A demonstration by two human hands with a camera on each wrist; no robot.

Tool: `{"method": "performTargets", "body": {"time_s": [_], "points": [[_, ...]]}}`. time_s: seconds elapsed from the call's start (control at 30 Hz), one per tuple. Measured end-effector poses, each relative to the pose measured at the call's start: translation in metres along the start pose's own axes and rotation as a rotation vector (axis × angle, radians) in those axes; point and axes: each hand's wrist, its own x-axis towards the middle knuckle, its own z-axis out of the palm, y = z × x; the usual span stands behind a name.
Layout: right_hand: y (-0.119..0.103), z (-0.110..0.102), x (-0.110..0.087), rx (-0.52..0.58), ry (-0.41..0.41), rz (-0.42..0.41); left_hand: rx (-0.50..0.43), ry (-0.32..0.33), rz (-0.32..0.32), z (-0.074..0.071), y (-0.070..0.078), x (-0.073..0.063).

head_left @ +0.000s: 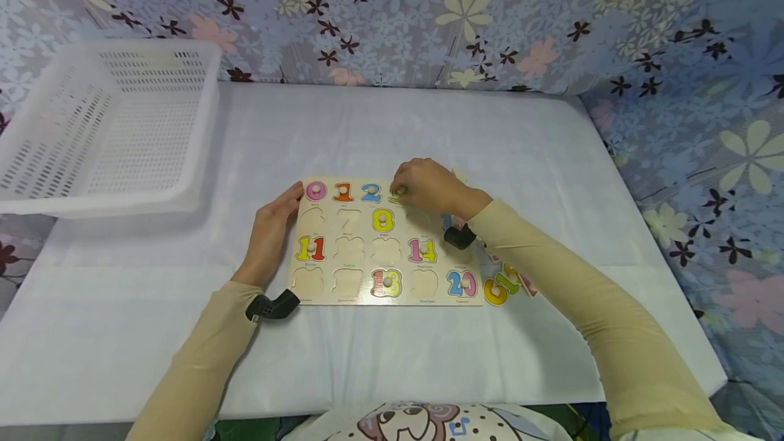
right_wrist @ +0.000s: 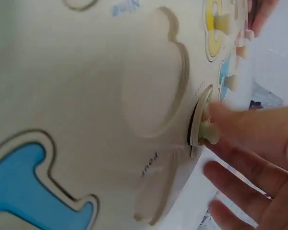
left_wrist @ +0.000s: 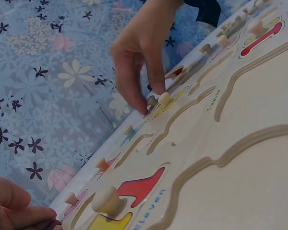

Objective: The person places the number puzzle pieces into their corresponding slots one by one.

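A wooden number puzzle board (head_left: pixel 331 223) lies on the table, with several coloured number pieces in their recesses. My right hand (head_left: pixel 431 186) pinches the knob of a green number piece (head_left: pixel 397 197) in the top row, right of the blue 2 (head_left: pixel 371 192). In the right wrist view that piece (right_wrist: pixel 197 124) sits tilted at its recess, its edge raised above the board. My left hand (head_left: pixel 272 226) rests along the board's left edge, fingers stretched toward the upper corner by the pink 0 (head_left: pixel 315 190). The left wrist view shows only part of those fingers.
Several loose number pieces (head_left: pixel 505 286) lie right of the board, partly hidden by my right forearm. A white perforated basket (head_left: pixel 208 121) stands at the table's back left. Flowered cloth (head_left: pixel 392 19) hangs behind the white-covered table (head_left: pixel 392 135).
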Motion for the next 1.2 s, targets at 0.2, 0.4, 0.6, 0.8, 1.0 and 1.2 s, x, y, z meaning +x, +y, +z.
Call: {"method": "performTargets", "body": {"time_s": [0.2, 0.4, 0.6, 0.8, 1.0, 1.2], "points": [[-0.001, 0.006, 0.001, 0.072, 0.052, 0.063, -0.003, 0.0, 0.001, 0.0, 0.0, 0.0], [0.003, -0.002, -0.007, 0.05, 0.051, 0.054, -0.005, -0.003, 0.0, 0.003, 0.002, 0.0], [0.022, -0.031, -0.039, 0.089, 0.086, 0.122, 0.004, -0.01, 0.001, 0.003, 0.003, -0.002], [0.059, -0.053, -0.099, 0.079, 0.139, 0.242, 0.036, -0.013, 0.002, 0.003, 0.004, -0.005], [0.08, -0.059, -0.17, 0.064, 0.129, 0.394, 0.035, -0.014, 0.003, 0.003, 0.003, -0.004], [0.076, -0.057, -0.217, 0.021, 0.072, 0.438, 0.027, -0.005, -0.002, 0.004, 0.003, -0.004]]}}
